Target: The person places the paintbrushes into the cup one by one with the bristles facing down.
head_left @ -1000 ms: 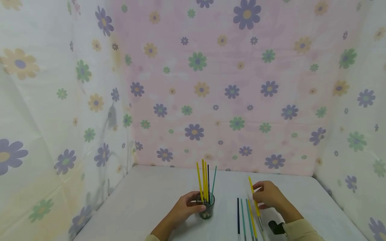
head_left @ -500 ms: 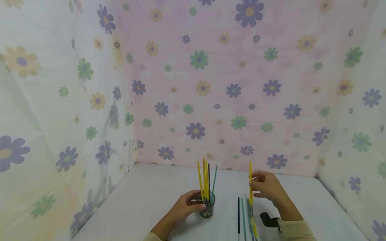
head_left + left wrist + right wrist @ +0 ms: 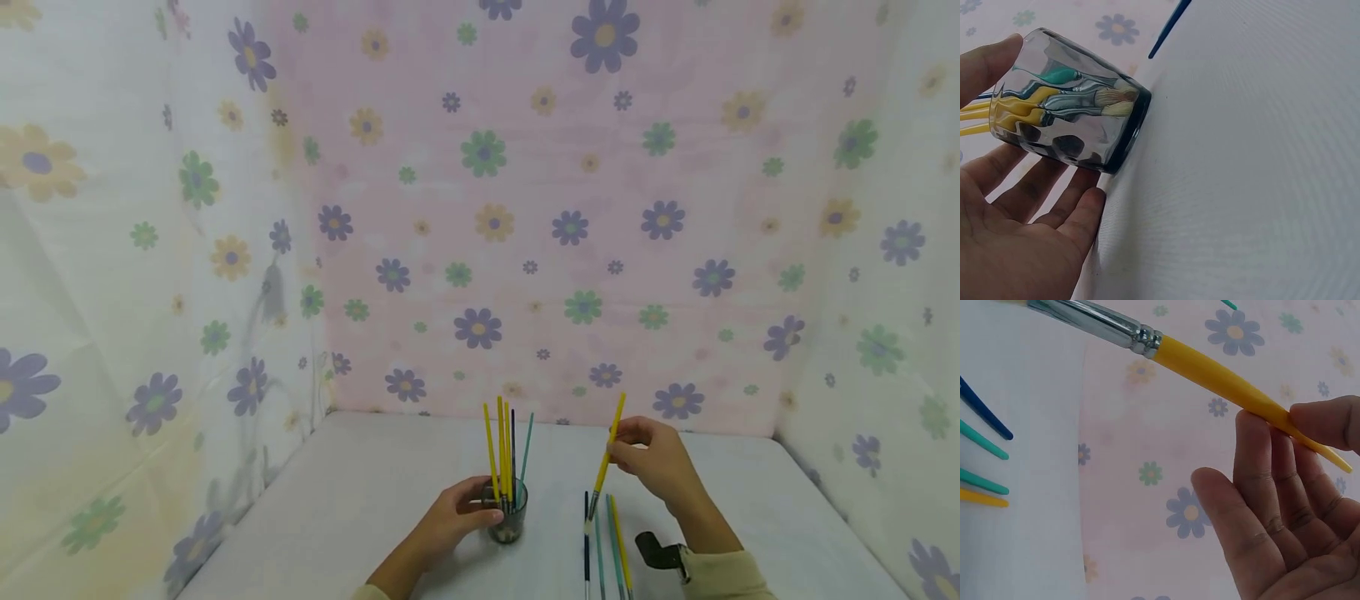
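My left hand (image 3: 450, 525) grips a clear drinking glass (image 3: 510, 531) that stands upright on the table. Several paintbrushes (image 3: 503, 450) lean in it, bristles down, with yellow, dark and green handles; their bristles (image 3: 1116, 100) show through the glass in the left wrist view. Further right, my right hand (image 3: 660, 467) pinches a yellow paintbrush (image 3: 608, 454) between thumb and fingertips. Its metal ferrule (image 3: 1100, 319) and bristles slant down to the left, above the loose brushes. The little finger stands away from the handle in the right wrist view.
Several loose brushes lie side by side on the white table (image 3: 360, 475): a dark blue one (image 3: 587, 554), green ones (image 3: 615, 550) and a yellow one (image 3: 622, 542). A black wrist mount (image 3: 660, 552) sits by the right sleeve. Flowered cloth (image 3: 540, 350) encloses the table.
My right hand has raised the yellow paintbrush and moved it left, swinging the bristle end toward the glass. My left hand has kept its hold on the glass.
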Motion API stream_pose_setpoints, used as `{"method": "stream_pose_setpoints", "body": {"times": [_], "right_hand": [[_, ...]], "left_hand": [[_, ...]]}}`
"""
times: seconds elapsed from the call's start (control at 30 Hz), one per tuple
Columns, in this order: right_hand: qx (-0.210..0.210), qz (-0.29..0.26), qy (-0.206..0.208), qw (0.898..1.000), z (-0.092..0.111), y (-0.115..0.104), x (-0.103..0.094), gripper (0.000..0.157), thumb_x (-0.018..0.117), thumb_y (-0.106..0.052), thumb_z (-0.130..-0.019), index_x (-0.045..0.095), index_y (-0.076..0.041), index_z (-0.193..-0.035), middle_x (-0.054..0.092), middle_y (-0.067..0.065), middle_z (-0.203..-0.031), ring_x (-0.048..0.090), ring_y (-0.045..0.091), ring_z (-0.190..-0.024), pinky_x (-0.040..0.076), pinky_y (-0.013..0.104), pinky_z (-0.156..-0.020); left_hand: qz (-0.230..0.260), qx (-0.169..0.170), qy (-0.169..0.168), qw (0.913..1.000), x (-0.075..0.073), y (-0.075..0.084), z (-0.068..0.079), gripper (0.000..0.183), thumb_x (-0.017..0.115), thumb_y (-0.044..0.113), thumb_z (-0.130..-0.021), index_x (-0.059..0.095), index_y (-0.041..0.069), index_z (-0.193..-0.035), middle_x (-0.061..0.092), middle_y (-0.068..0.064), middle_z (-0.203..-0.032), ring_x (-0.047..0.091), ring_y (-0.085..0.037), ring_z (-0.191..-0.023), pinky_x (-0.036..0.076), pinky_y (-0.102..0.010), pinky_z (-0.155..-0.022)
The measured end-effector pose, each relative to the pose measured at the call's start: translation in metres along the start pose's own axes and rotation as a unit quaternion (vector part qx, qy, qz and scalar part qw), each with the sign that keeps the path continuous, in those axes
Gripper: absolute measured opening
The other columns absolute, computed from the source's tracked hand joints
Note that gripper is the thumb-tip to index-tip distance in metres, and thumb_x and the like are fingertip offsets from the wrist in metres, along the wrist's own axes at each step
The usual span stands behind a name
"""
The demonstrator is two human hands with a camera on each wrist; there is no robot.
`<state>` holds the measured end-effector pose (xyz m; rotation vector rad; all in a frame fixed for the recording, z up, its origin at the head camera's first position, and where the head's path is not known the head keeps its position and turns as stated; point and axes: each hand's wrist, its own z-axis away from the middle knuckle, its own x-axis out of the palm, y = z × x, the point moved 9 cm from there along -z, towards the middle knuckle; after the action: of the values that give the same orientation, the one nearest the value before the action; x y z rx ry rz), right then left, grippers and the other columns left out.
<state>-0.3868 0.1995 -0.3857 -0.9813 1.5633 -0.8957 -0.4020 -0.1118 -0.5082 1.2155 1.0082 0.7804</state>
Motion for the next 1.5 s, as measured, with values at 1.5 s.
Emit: {"method": "stream_pose_setpoints", "body": {"times": [1.5], "right_hand": [[-0.063, -0.066, -0.036, 0.995, 0.020, -0.013, 0.091, 0.016, 0.077, -0.019, -0.094, 0.072, -0.013, -0.109, 0.074, 0.003, -0.099, 0.077, 0.018, -0.088, 0.063, 0.032, -0.082]], "left_hand": [[0.003, 0.007, 0.011, 0.9999, 0.002, 0.004, 0.004, 0.058, 0.080, 0.036, -0.091, 0.059, 0.010, -0.140, 0.066, -0.009, -0.139, 0.060, -0.031, -0.132, 0.046, -0.057, -0.112]]}}
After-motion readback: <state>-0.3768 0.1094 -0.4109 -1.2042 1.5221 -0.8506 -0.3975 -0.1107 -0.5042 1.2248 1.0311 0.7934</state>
